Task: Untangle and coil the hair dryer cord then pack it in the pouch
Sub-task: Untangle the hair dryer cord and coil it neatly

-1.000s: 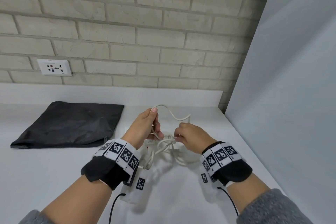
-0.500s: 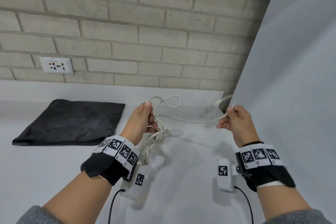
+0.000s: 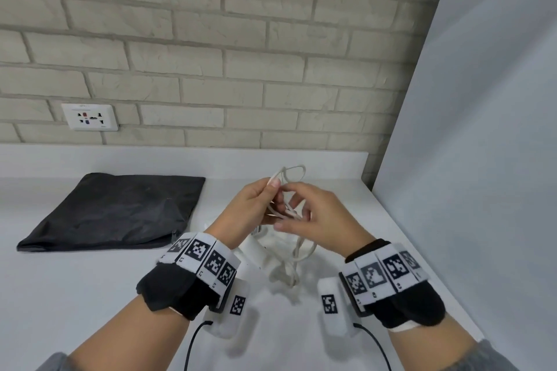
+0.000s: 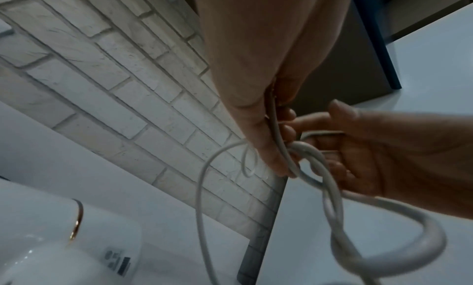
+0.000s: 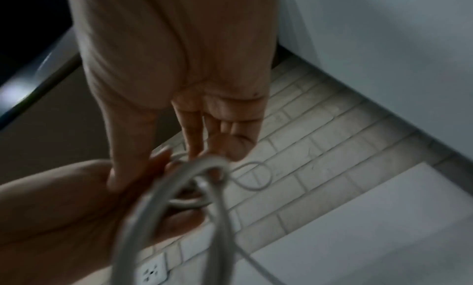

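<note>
The white hair dryer cord (image 3: 293, 173) is gathered in loops between both hands above the counter. My left hand (image 3: 269, 190) pinches the loops between thumb and fingers, seen close up in the left wrist view, where the cord (image 4: 277, 131) runs under the thumb. My right hand (image 3: 294, 208) meets it from the right, its fingers curled round a strand of the cord (image 5: 194, 180). Slack cord (image 3: 297, 259) hangs to the counter. The white hair dryer (image 3: 253, 250) lies mostly hidden below my hands; its body with a gold ring (image 4: 51, 255) shows in the left wrist view. The black pouch (image 3: 114, 211) lies flat on the left.
The white counter (image 3: 75, 295) ends at a brick wall (image 3: 241, 69) with a power socket (image 3: 89, 121) at the left. A grey panel (image 3: 482, 159) stands close along the right side.
My right hand had pulled a stretch of cord out to the right; it has now swung back to my left hand, adding a loop to the bundle held there.
</note>
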The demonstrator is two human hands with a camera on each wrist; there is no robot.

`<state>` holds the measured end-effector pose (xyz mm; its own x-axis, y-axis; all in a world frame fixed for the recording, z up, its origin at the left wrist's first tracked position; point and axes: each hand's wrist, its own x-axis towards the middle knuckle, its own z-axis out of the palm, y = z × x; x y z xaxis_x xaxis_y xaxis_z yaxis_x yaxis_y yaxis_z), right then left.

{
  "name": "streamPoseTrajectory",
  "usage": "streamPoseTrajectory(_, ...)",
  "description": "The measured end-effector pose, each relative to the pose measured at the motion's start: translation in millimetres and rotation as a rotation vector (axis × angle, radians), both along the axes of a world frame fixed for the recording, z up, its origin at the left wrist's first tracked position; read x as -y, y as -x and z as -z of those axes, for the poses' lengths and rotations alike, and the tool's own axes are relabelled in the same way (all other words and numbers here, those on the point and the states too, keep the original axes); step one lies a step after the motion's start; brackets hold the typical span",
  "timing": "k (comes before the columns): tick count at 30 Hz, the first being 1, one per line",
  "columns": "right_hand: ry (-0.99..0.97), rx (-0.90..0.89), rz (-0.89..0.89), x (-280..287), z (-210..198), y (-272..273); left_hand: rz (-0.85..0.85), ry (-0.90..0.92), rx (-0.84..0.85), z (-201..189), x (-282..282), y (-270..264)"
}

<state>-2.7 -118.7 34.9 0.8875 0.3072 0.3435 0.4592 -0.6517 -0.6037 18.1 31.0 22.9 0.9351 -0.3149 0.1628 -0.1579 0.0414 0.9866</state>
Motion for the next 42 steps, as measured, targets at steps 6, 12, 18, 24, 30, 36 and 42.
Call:
streamPoseTrajectory(6, -0.081, 0.048, 0.139, 6.2, 9.8, -11.4, -0.145, -0.063, -0.021, 5.8, -9.3, -6.6)
streamPoseTrajectory(12, -0.050, -0.086, 0.013, 9.3, 3.5, -4.2, -0.099, 0.066, -0.105, 9.6, -9.9, -8.4)
streamPoseTrajectory(18, 0.048, 0.081, 0.048, -2.6, 20.3, -6.9, -0.065, 0.039, -0.098, 6.3, -4.9, -6.3)
streamPoseTrajectory(24, -0.718, -0.251, 0.095, 15.5, 16.1, -4.4, -0.209, 0.066, -0.111, 11.5, -15.5, -13.3)
streamPoseTrajectory(30, -1.325, -0.339, 0.117, 47.2, 9.3, -8.9, -0.358, 0.157, -0.183, 19.2, -26.1, -21.6)
streamPoseTrajectory(36, -1.418, -0.251, 0.277, 95.3, 4.1, -11.2, -0.507, 0.259, -0.228, 25.8, -43.6, -32.3)
streamPoseTrajectory(42, -0.331, -0.450, -0.039, 111.7, -17.0, 15.5, -0.573, 0.235, -0.190, 23.2, -46.2, -37.4)
